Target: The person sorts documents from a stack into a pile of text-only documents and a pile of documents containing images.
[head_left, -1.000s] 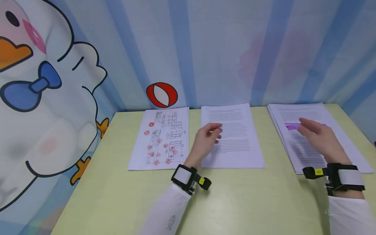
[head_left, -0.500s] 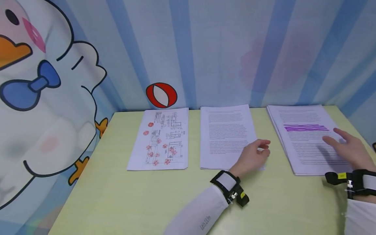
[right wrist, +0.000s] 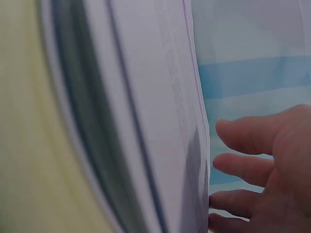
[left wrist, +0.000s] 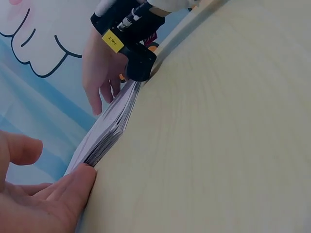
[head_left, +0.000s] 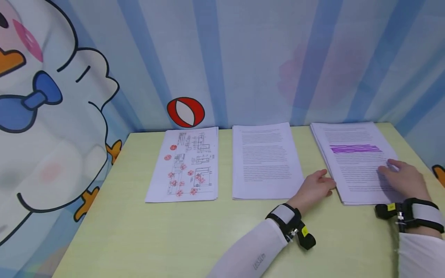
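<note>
A thick stack of printed paper (head_left: 358,166) lies at the right of the table, with purple marker lines across its top page. My left hand (head_left: 314,190) is at its left edge; in the left wrist view the fingertips (left wrist: 82,177) meet the side of the sheets, while the thumb (left wrist: 24,149) is raised apart. Over the stack's right side is my right hand (head_left: 406,180), thumb and fingers spread. From the right wrist, its lower fingertips (right wrist: 223,199) appear right at the paper's edge. Neither hand grips the sheets.
Left of this stack lies a second pile of text pages (head_left: 264,189). Farther left is a pile topped by a technical drawing (head_left: 189,166) with red stamps. A cartoon-printed curtain (head_left: 250,61) stands behind the pale yellow-green table (head_left: 174,231).
My left hand has moved right, from over the middle pile to the right stack's left edge. My right hand has shifted from over the purple lines toward the stack's right side.
</note>
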Demonstrator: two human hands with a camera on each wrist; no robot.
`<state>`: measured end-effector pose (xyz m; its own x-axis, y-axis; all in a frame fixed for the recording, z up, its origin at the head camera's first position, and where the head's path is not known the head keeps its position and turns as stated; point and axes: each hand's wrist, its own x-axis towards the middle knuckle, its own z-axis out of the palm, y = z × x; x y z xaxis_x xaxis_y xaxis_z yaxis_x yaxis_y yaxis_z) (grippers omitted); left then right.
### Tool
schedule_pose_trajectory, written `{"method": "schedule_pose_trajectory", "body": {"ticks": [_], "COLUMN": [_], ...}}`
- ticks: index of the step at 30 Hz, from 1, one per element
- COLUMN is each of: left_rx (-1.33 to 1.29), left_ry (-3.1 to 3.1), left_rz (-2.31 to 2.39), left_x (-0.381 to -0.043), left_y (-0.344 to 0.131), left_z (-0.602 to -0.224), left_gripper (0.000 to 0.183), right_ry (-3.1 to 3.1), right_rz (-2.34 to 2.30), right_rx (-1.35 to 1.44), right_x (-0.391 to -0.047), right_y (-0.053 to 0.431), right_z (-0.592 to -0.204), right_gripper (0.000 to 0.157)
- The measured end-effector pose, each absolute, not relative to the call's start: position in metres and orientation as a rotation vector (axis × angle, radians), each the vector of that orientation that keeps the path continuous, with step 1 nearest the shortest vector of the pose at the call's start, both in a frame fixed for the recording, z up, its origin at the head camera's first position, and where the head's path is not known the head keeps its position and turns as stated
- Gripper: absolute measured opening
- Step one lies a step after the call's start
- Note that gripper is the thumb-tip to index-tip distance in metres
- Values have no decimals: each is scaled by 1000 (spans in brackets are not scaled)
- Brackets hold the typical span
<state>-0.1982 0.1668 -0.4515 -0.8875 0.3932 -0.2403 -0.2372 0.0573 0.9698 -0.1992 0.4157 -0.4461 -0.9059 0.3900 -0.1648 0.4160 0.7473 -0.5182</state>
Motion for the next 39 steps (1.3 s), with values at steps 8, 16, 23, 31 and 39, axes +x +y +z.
{"method": "schedule_pose_trajectory", "body": {"ticks": [8,16,23,31,39], "left_rx": [1,-55,-103,-103,-42], "left_ry": [1745,1731,1747,1759,1790], "left_rz": [2016,2012,2008,2000,1999], "left_x": [-200,-202,-201,-201,-203], "left_y": [169,171,174,175,175], "left_z": [-453,-452,-449,-447,-449], "left_gripper": [56,54,51,47,36], "right_ry": [2829,2850,2855,2937,3012], "right_rz": [-886,-803,-749,-747,-787], "right_rx": [745,753,779,747,616], "right_x": [-203,-201,-199,-199,-195], "right_y": [414,412,409,401,391], "right_z": [-444,-443,-441,-435,-430], "right_gripper": [74,69,64,60,60]}}
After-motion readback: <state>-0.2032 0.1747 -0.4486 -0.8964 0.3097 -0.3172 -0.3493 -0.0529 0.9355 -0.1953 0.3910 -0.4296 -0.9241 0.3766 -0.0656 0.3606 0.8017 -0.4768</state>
